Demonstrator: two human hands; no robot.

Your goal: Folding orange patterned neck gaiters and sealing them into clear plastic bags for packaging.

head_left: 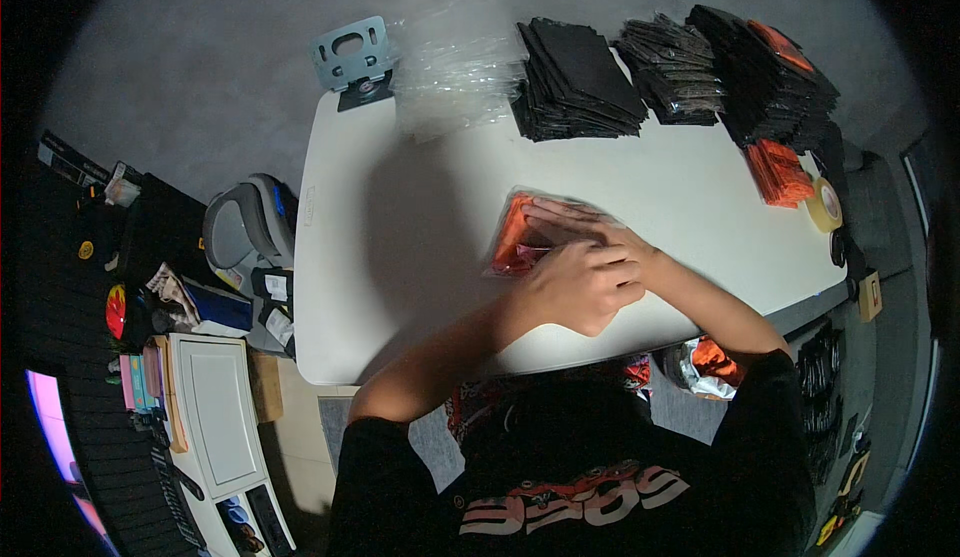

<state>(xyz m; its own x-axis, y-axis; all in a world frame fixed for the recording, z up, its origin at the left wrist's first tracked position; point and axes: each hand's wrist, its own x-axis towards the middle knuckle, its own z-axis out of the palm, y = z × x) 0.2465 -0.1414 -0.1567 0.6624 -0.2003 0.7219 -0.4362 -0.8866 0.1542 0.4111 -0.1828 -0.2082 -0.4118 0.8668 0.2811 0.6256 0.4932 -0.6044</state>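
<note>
A clear plastic bag with folded orange material inside, an orange packet [513, 235], lies flat on the white table [400, 307] in front of me. Across its upper right part my right hand [575, 219] rests with the fingers stretched out. My left hand [590, 282] is curled closed at the packet's lower right, partly over my right hand. Whatever its fingers may pinch is hidden from view.
Along the far edge stand a grey metal bracket [350, 52], a pile of clear bags [455, 72] and stacks of black packets [580, 82]. Orange packets [778, 172] and a yellowish tape roll [825, 205] sit at the right edge. A white cabinet [212, 407] stands left.
</note>
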